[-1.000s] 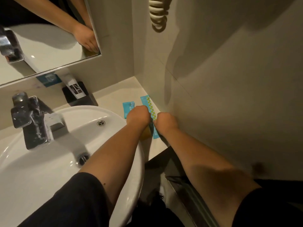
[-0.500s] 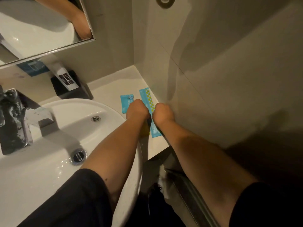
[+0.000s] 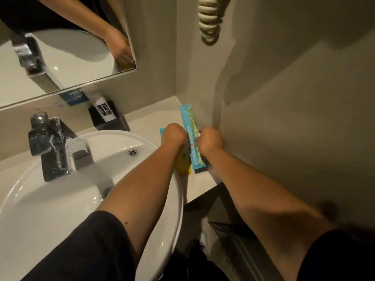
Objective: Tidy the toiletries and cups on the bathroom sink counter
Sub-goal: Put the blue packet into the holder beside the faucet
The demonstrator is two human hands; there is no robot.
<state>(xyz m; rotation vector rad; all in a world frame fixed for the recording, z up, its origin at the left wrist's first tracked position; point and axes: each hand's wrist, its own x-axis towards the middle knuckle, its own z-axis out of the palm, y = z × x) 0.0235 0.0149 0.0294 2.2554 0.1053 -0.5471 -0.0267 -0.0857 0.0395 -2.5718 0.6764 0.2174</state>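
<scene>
A long blue packet with a yellow dotted edge [image 3: 189, 122] lies along the right wall on the pale counter [image 3: 150, 120]. My left hand [image 3: 175, 134] and my right hand [image 3: 210, 139] are fisted on either side of its middle, fingers curled down onto it. A yellow packet [image 3: 182, 166] sticks out under my left wrist. A small blue sachet [image 3: 162, 131] is mostly hidden behind my left hand. What exactly each hand grips is hidden by the knuckles.
A white round basin [image 3: 60, 199] with a chrome tap [image 3: 50, 147] fills the left. A black box holding a white tube [image 3: 107, 116] stands at the back under the mirror [image 3: 60, 57]. A coiled cord [image 3: 209, 19] hangs on the right wall.
Both hands stay at the long blue packet. The yellow packet under my left wrist shows more now. The view has tilted, so the coiled cord is in sight again.
</scene>
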